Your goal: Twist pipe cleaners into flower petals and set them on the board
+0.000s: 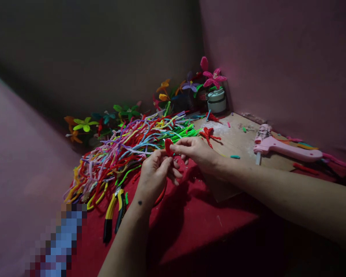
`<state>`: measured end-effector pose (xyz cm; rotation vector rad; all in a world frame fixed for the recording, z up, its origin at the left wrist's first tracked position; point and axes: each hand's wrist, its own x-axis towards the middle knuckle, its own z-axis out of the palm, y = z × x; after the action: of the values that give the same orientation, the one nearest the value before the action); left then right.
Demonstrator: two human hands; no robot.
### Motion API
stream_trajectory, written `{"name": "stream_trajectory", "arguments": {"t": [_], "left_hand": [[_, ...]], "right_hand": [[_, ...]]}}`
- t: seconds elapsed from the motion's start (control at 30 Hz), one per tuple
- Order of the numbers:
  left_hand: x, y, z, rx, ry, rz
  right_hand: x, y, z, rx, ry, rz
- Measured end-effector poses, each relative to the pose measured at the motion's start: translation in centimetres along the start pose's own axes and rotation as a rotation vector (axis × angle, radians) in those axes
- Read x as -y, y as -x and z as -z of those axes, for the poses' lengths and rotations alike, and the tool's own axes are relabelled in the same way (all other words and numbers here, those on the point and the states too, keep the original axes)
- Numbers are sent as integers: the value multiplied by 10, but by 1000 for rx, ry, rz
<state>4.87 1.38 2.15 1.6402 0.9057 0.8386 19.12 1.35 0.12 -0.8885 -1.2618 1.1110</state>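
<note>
nearest, yellow-and-black pliers (pixel 110 213) lie on the red-covered table (pixel 230 215), handles toward the person, beside the left forearm. the left hand (pixel 157 171) is raised above the cover with its fingers curled, the forefinger up against a small red fuzzy loop (pixel 168 147); whether its grip is closed on the loop, i cannot tell. the right hand (pixel 194 152) has its grip pinched on the loop's right side, thumb and forefinger together, so the loop stands upright between the two hands. just beyond them spreads a big tangled heap of colourful fuzzy stems (pixel 132 142). to the right, a pink glue gun (pixel 288 148) and a red fuzzy flower (pixel 208 135) lie on a brown board (pixel 233 134). farther back, a pale green container (pixel 217 103) stands near the corner, a pink flower (pixel 215 79) just above it, with more fuzzy flowers along the dark wall (pixel 103 50)
</note>
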Motion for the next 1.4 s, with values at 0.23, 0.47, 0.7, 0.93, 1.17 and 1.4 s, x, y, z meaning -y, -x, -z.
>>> {"name": "stream_trajectory", "arguments": {"t": [0.23,0.47,0.7,0.93,1.17,1.4], "left_hand": [[-2,-1,2,127,-113,77],[4,-1,6,88,-240,52],[-7,1,5,94,-140,143],[-6,-1,7,37,-64,197],[-6,1,17,117,20,255],[-2,1,18,148,113,247]], "right_hand": [[1,-3,4,-42,-92,-24],[1,-5,3,-137,-141,-78],[-1,-3,2,-182,-141,-34],[-1,-2,2,-23,-302,-117],[7,-2,3,70,-431,-160],[2,-3,0,110,-453,-107]]}}
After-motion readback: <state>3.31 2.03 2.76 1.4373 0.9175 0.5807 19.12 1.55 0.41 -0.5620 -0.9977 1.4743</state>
